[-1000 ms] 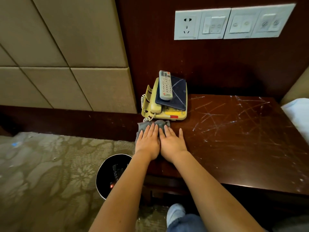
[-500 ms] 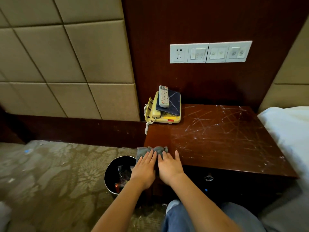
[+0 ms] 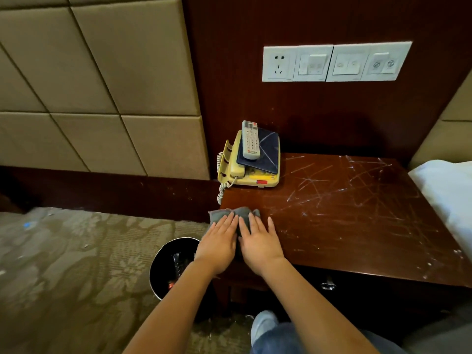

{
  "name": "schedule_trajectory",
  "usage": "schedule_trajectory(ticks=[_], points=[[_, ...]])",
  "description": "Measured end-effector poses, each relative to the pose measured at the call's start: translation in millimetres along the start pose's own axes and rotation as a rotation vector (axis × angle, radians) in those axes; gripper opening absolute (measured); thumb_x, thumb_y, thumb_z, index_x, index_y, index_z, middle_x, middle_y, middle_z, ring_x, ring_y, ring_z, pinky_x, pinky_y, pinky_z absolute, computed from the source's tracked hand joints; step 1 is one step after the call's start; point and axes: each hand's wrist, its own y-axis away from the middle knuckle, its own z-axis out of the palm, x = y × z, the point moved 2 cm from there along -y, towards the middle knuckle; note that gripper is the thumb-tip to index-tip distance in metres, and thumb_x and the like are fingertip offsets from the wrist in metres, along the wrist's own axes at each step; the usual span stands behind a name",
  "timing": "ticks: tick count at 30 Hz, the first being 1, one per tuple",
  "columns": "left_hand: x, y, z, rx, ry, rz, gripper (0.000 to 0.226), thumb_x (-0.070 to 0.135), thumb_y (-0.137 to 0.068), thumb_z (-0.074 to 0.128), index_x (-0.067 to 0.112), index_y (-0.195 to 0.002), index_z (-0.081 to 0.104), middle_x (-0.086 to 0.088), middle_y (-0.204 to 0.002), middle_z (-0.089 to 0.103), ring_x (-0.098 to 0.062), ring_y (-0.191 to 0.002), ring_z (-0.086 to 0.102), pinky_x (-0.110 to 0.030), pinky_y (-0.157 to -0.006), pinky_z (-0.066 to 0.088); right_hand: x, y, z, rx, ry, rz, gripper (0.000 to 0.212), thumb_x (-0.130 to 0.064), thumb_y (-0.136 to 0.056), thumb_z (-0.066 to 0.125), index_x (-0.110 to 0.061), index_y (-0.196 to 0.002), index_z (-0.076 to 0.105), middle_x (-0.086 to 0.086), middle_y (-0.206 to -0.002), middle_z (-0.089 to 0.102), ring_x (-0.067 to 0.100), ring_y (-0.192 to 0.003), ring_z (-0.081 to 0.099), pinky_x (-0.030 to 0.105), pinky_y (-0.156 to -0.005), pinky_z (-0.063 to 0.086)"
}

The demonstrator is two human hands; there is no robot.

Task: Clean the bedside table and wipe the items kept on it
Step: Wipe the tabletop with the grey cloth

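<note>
A grey cloth [image 3: 242, 214] lies on the front left part of the dark wooden bedside table [image 3: 357, 213]. My left hand [image 3: 219, 241] and my right hand [image 3: 260, 241] press flat on it side by side, fingers straight. At the table's back left corner stands a yellow telephone [image 3: 251, 177]. A dark blue pad [image 3: 265, 154] lies on the telephone, and a white remote control [image 3: 250, 140] rests on the pad. White scratches and smears cover the table top to the right of my hands.
A black waste bin [image 3: 163, 272] with rubbish stands on the patterned carpet left of the table. White bedding [image 3: 444, 185] borders the table's right side. A white socket and switch panel [image 3: 332, 62] is on the wall above. My shoe [image 3: 263, 323] shows below.
Both hands dragged the cloth from just in front of the telephone back to the table's front left edge, then slid it slightly forward. The view pulled back.
</note>
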Motion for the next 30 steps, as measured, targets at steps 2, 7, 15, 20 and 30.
schedule_trajectory(ticks=[2, 7, 15, 20, 30], points=[[-5.0, -21.2, -1.6, -0.003, 0.001, -0.001, 0.053, 0.026, -0.103, 0.022, 0.018, -0.152, 0.004, 0.003, -0.16, -0.002, -0.01, -0.147, -0.003, -0.028, -0.117, -0.002, 5.7, -19.5, -1.6, 0.015, -0.024, 0.011, 0.054, -0.034, -0.104, 0.016, -0.018, -0.153, 0.001, 0.011, -0.161, -0.003, 0.024, -0.148, -0.005, 0.05, -0.118, -0.005], [-17.0, -73.0, -5.1, -0.023, 0.031, -0.026, 0.053, 0.026, -0.103, 0.024, 0.018, -0.152, 0.006, 0.002, -0.16, 0.0, -0.011, -0.147, -0.002, -0.031, -0.119, 0.002, 18.8, -68.0, -14.2, -0.002, -0.019, 0.05, 0.054, -0.034, -0.103, 0.017, -0.019, -0.153, 0.003, 0.011, -0.161, -0.002, 0.025, -0.148, -0.001, 0.054, -0.117, -0.002], [-24.0, -95.2, -2.4, -0.026, 0.052, -0.051, 0.053, 0.031, -0.103, 0.021, 0.02, -0.152, 0.006, 0.004, -0.16, 0.0, -0.009, -0.147, -0.003, -0.035, -0.12, 0.004, 23.8, -86.9, -15.4, 0.039, 0.006, 0.074, 0.054, -0.034, -0.103, 0.016, -0.02, -0.153, 0.004, 0.01, -0.16, 0.004, 0.025, -0.148, 0.001, 0.062, -0.114, -0.004], [-14.3, -81.5, -7.1, -0.075, 0.01, -0.062, 0.054, 0.031, -0.103, 0.021, 0.019, -0.153, 0.003, 0.003, -0.16, -0.004, -0.012, -0.147, -0.004, -0.038, -0.12, 0.003, 22.5, -68.9, -19.6, -0.02, 0.0, 0.084, 0.054, -0.033, -0.102, 0.02, -0.023, -0.153, 0.005, 0.007, -0.161, 0.001, 0.021, -0.148, -0.001, 0.066, -0.11, -0.009], [10.5, 14.3, 8.0, -0.046, -0.076, -0.071, 0.056, 0.031, -0.103, 0.016, 0.016, -0.152, -0.005, 0.0, -0.16, -0.01, -0.012, -0.147, -0.009, -0.035, -0.12, -0.003, -2.8, 22.8, 1.4, -0.022, -0.052, 0.069, 0.053, -0.034, -0.103, 0.018, -0.025, -0.153, 0.003, 0.005, -0.161, -0.003, 0.019, -0.148, -0.005, 0.066, -0.11, -0.01]])
